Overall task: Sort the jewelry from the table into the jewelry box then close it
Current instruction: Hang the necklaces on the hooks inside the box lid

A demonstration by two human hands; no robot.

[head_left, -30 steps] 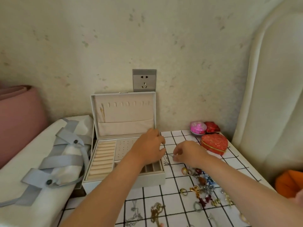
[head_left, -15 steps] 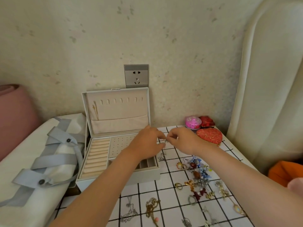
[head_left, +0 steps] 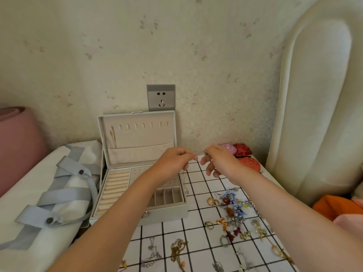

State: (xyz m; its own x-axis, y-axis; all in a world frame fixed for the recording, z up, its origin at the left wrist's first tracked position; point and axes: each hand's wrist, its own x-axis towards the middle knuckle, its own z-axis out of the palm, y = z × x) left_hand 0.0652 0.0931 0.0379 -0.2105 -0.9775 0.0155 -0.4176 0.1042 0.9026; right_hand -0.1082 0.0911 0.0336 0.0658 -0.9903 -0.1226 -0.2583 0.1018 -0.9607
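The grey jewelry box (head_left: 165, 213) stands open at the table's back left, its lid upright against the wall with a thin gold necklace (head_left: 113, 138) hanging inside. Above the box's right edge, my left hand (head_left: 174, 160) and my right hand (head_left: 218, 160) each pinch an end of a thin silver necklace (head_left: 185, 185), whose loop dangles down beside the box with a small pendant. Rings, earrings and brooches (head_left: 233, 213) lie scattered on the checked tablecloth (head_left: 198, 230) to the right. Chains (head_left: 176, 250) lie near the front edge.
A heart-shaped red box (head_left: 250, 163), a red case (head_left: 242, 150) and a pink box (head_left: 228, 147) sit at the back right. A white bag with grey straps (head_left: 59, 193) lies left of the jewelry box. A padded cream headboard (head_left: 318, 114) rises on the right.
Both hands rose from the tabletop beside the box, lifting the silver necklace, and moved apart so the chain stretches between them.
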